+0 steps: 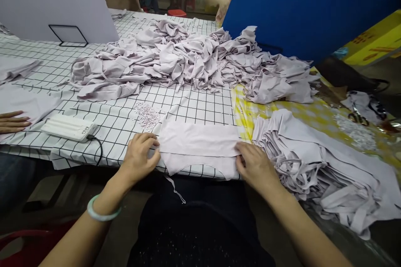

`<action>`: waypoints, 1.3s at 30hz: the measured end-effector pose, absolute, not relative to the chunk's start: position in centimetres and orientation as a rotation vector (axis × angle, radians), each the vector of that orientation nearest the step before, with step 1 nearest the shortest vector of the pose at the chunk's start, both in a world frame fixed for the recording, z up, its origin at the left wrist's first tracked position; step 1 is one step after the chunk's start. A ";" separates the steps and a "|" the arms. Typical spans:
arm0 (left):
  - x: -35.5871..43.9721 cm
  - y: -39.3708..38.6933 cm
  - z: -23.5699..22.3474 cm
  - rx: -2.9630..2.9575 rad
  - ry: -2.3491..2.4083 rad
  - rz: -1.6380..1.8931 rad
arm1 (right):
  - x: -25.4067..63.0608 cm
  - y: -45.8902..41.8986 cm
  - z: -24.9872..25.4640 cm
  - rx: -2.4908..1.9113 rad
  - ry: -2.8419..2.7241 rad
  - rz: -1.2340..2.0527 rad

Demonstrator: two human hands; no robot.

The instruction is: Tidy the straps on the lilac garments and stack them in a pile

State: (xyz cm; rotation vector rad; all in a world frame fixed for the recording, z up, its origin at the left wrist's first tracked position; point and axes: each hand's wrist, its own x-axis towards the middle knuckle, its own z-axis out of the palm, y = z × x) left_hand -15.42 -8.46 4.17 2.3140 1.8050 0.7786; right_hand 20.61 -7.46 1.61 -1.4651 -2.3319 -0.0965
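Note:
A pale lilac garment (198, 142) lies folded flat at the near edge of the checked table (119, 123). My left hand (140, 156) pinches its left edge with curled fingers; a pale green bangle sits on that wrist. My right hand (254, 166) grips the garment's right edge, fingers closed on the cloth. A thin strap of the garment hangs over the table edge toward my lap.
A big heap of the same lilac garments (188, 58) covers the table's middle. A folded stack (316, 167) lies to my right on yellow cloth. A white power bank (69, 127) with a cable sits left. Another person's hand (12, 122) rests at far left. Scissors (359, 117) lie at right.

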 end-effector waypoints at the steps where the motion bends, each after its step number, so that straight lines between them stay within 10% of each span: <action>1: -15.2 -8.4 4.2 2.317 1.801 0.798 | 20.5 -7.0 1.6 -1.478 -2.262 -0.016; 11: -11.8 -6.8 0.7 2.483 1.632 0.505 | 18.9 -4.1 2.7 -1.764 -1.795 0.149; 22: 1.3 -9.3 -0.5 2.191 0.752 1.015 | 17.8 -16.9 -3.5 -1.456 -1.051 1.462; 39: 1.7 -10.4 -1.3 2.574 0.819 0.923 | 21.0 -13.9 12.2 -1.239 -1.323 1.521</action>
